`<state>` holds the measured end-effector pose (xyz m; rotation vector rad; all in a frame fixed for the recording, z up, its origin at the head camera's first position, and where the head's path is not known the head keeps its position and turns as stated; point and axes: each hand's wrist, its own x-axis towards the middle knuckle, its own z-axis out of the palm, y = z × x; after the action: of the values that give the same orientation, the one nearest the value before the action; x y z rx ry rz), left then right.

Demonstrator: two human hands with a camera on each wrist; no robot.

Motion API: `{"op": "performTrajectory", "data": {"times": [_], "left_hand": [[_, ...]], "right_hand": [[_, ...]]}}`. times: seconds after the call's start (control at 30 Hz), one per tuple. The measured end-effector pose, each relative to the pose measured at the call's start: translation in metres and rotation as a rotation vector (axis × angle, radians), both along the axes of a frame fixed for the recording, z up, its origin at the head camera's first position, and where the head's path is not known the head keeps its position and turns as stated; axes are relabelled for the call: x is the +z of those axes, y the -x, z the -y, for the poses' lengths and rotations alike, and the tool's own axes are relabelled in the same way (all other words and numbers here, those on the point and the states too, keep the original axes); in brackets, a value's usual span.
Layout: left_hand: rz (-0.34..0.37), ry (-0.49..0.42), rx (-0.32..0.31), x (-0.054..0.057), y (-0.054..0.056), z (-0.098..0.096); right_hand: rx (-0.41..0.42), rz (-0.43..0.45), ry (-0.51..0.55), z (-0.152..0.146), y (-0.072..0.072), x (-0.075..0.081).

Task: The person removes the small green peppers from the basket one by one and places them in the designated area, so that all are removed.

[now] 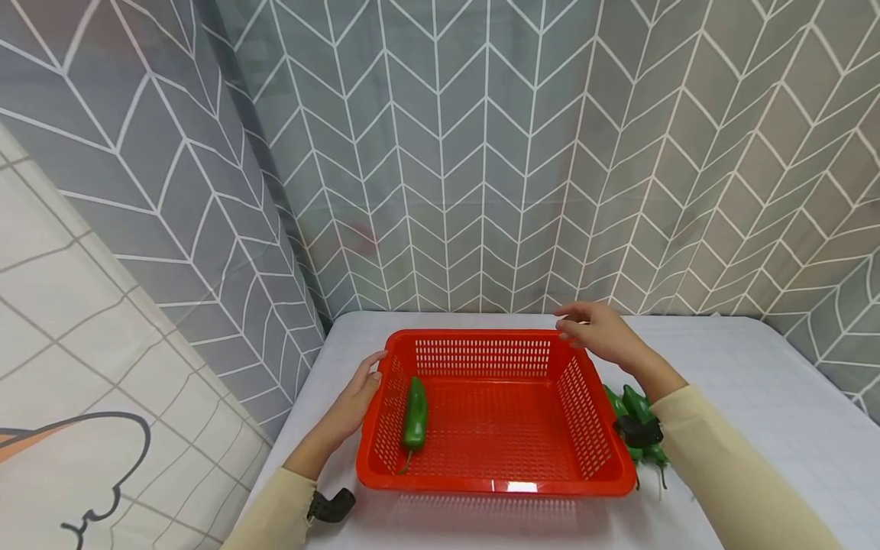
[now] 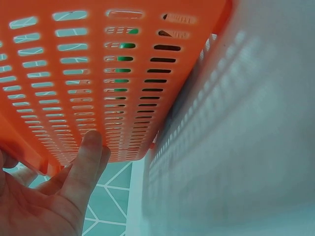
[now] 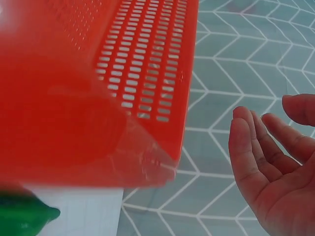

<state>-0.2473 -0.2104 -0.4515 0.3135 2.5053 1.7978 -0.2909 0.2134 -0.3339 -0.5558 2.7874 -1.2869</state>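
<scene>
A red perforated plastic basket (image 1: 495, 486) stands on the white table. Inside it, along the left wall, lies one long green pepper (image 1: 415, 416) with its stem toward me. My left hand (image 1: 354, 397) is at the basket's far left corner, fingers nearly straight, with fingertips against the outer wall just below the rim, as the left wrist view shows. Beyond the far right corner my right hand (image 1: 600, 332) is raised, its fingers loosely bent and apart from the basket, holding nothing in the right wrist view. Several green peppers (image 1: 635, 405) lie right of the basket, partly hidden by my right forearm.
The white table (image 1: 729, 397) extends to the right of the peppers. A grey curtain with white chevron lines (image 1: 481, 168) hangs directly behind the table's far edge. At the left is a white cloth with a grid pattern (image 1: 103, 321). Dark wrist-worn devices sit below both hands.
</scene>
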Motion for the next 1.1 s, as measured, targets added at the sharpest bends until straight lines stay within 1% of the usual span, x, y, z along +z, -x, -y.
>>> {"op": "performTrajectory", "data": {"times": [0.17, 0.37, 0.47, 0.6, 0.83, 0.97, 1.1], "left_hand": [[0.01, -0.003, 0.004, -0.001, -0.001, -0.001], [0.014, -0.015, 0.0, 0.0, -0.004, 0.001], [0.013, -0.016, -0.001, 0.0, -0.005, 0.001], [0.013, -0.015, -0.003, 0.0, -0.005, 0.001], [-0.005, -0.013, -0.003, 0.0, -0.003, 0.001], [0.002, -0.016, -0.006, 0.002, -0.002, 0.0], [0.007, -0.028, -0.025, 0.002, -0.001, 0.0]], "right_hand": [[0.034, 0.001, 0.022, 0.014, 0.002, -0.001], [0.09, -0.002, 0.048, 0.035, 0.006, -0.001], [0.118, -0.015, 0.043, 0.044, 0.008, -0.001], [0.13, -0.021, 0.036, 0.051, 0.009, -0.003], [0.152, 0.021, 0.046, 0.065, 0.012, -0.006], [0.158, 0.028, 0.013, 0.073, 0.015, -0.009], [0.158, 0.036, -0.007, 0.082, 0.017, -0.014]]}}
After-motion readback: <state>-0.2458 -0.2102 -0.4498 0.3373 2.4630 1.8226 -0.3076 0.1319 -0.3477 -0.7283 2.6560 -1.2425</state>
